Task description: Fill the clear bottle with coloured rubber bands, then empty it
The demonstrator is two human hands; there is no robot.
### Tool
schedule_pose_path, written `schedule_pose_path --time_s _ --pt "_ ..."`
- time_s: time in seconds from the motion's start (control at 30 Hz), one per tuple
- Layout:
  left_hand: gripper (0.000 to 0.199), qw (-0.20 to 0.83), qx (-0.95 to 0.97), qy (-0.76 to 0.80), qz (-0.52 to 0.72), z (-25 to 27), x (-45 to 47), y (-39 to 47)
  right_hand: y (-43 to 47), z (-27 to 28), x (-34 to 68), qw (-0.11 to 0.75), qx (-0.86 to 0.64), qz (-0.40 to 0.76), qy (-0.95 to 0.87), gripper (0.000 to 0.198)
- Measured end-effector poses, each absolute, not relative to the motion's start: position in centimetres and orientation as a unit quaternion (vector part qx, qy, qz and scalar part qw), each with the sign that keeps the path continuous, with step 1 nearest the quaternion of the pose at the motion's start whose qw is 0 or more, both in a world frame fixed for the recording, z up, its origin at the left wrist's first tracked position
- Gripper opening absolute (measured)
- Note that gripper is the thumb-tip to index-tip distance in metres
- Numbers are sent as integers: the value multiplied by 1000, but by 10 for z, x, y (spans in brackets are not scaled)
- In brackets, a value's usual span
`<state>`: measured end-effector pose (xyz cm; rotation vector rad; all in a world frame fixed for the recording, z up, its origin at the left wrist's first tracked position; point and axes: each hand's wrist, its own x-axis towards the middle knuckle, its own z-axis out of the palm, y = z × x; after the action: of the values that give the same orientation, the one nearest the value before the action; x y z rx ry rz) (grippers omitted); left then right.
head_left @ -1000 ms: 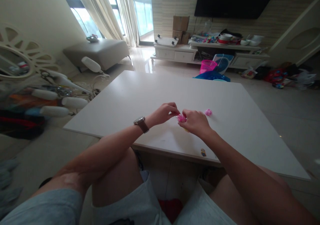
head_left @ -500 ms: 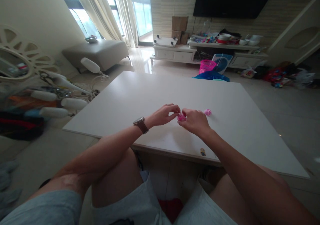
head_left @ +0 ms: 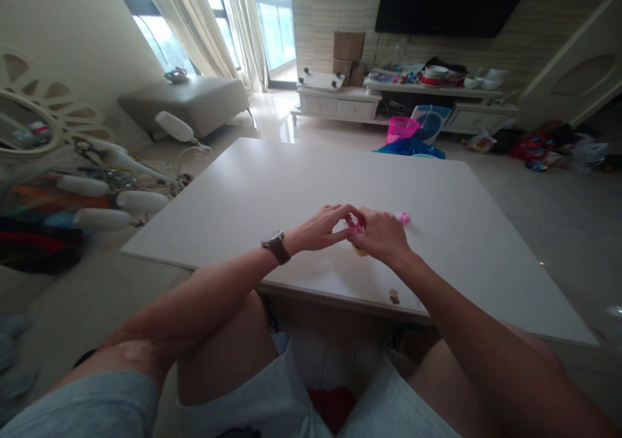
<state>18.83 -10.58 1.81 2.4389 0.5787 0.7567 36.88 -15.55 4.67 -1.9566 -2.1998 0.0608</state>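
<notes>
Above the near middle of the white table, my two hands meet around a small pink item with shiny, clear-looking bits; its kind cannot be made out. My left hand, with a watch on the wrist, pinches its left side between thumb and fingertips. Closed around the other side is my right hand, whose fingers hide much of it. Something yellow shows just under that hand. A small round pink piece lies on the table beyond my right knuckles, touched by neither hand.
A small yellow-and-blue cartoon figure is on the near edge of the white table. Past the far edge are a blue object and a pink basket. White lamp shades stand close to the left edge.
My left fingers have shifted slightly right, closer to my right hand. My right hand has turned a little over the pink item, and a yellow part now shows beneath it.
</notes>
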Motion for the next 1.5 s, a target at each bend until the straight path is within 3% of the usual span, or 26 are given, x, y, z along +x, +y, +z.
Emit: schedule_pose_path --time_s 0.4,0.57,0.7,0.8,0.93,1.1,1.17,1.27,1.37,1.5 --pt "16 222 865 233 385 19 183 -101 -153 50 371 117 -675 35 -728 28" --pt "17 233 851 216 418 17 184 -98 -151 48 373 168 -667 60 -723 27" --pt "28 301 810 224 451 13 185 -96 -143 42 379 298 -630 200 -689 28" --pt "36 367 802 242 405 11 185 -96 -137 37 382 387 -568 325 -649 35" --pt "44 412 799 267 347 7 187 -97 -133 35 383 422 -529 398 -620 44" --pt "45 417 791 295 337 3 189 -96 -114 40 415 334 -545 390 -663 56" --pt "47 414 791 304 332 2 189 -95 -100 37 443 278 -613 270 -689 56" --pt "50 408 790 317 328 1 188 -94 -82 25 484 118 -703 79 -697 52" --pt "48 406 788 326 330 1 188 -94 -72 6 509 -6 -739 91 -667 54" --pt "49 428 774 325 334 2 188 -95 -65 -15 518 -80 -730 118 -668 43"
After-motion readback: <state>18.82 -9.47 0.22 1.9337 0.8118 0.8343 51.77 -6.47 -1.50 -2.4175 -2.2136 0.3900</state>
